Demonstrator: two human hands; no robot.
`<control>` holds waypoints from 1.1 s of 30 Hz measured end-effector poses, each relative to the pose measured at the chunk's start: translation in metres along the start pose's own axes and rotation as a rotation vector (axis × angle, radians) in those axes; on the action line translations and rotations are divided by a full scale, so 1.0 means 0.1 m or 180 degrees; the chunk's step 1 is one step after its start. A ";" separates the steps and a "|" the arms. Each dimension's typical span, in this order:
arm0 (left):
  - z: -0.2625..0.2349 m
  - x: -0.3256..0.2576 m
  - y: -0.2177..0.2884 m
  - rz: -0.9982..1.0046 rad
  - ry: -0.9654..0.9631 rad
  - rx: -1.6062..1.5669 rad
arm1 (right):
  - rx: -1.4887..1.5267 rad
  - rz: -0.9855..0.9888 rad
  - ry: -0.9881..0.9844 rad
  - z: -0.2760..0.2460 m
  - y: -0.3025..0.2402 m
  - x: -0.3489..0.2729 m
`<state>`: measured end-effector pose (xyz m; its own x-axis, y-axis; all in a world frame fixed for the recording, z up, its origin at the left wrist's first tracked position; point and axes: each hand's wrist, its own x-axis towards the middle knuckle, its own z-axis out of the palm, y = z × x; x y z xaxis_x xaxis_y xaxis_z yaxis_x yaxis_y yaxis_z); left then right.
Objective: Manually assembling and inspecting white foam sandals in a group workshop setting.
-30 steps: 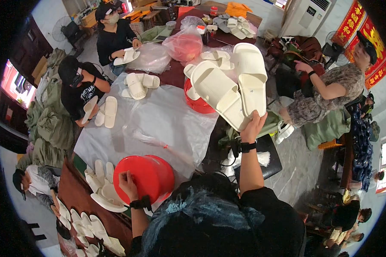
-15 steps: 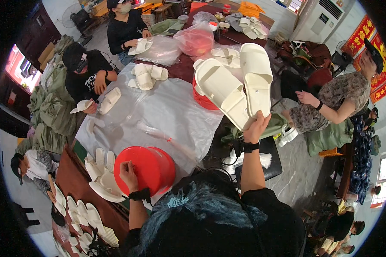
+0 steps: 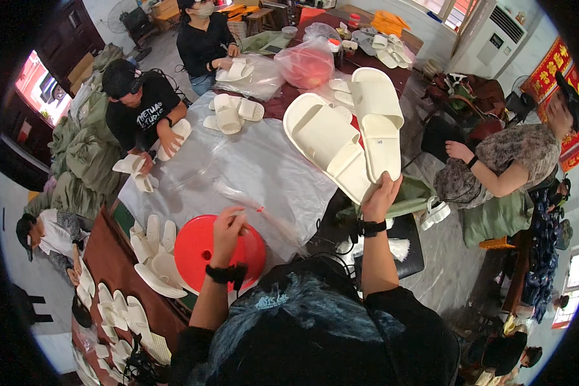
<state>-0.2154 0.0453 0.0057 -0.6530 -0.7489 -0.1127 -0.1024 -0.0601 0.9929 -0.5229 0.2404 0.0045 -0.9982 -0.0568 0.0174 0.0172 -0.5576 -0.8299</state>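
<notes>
A pair of cream slide sandals is up in front of me, the left slide (image 3: 325,145) and the right slide (image 3: 378,122) fanned out and overlapping at their heels. My right hand (image 3: 381,196) is closed round those heels. Over the red plastic stool (image 3: 196,254) hovers my left hand (image 3: 228,235), empty, its fingers loosely bent and apart. More cream slides (image 3: 153,254) lie in a pile left of the stool. Grey plastic sheeting (image 3: 264,164) covers the table beyond my hands.
Several slides (image 3: 228,114) rest on the far sheeting, near a red bundle in clear plastic (image 3: 305,64). A person in a black cap (image 3: 138,103) handles slides at the left. Another person (image 3: 202,45) works at the back; a seated person (image 3: 508,154) is at the right.
My left hand has moved right and away from me over the stool, its fingers loosening. The held slides have shifted slightly left. The person at the left has brought both hands onto slides.
</notes>
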 end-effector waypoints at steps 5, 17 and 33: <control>0.51 0.30 0.39 -0.0226 -0.0714 -0.0516 | 0.0209 -0.0004 -0.0503 0.09 0.00 -0.20; 0.54 0.46 -0.26 0.0085 -0.1006 -0.0518 | 0.0116 0.0902 -0.1003 0.30 0.01 -0.92; -0.33 0.02 -0.77 0.1391 -0.0066 0.0227 | 0.0068 0.2515 -0.2607 0.39 0.08 -1.50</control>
<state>-0.1841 0.0270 -0.0694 -0.6613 -0.6804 0.3157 0.1355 0.3056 0.9425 -0.3704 0.2118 0.0170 -0.3703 -0.9182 -0.1407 0.6339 -0.1390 -0.7608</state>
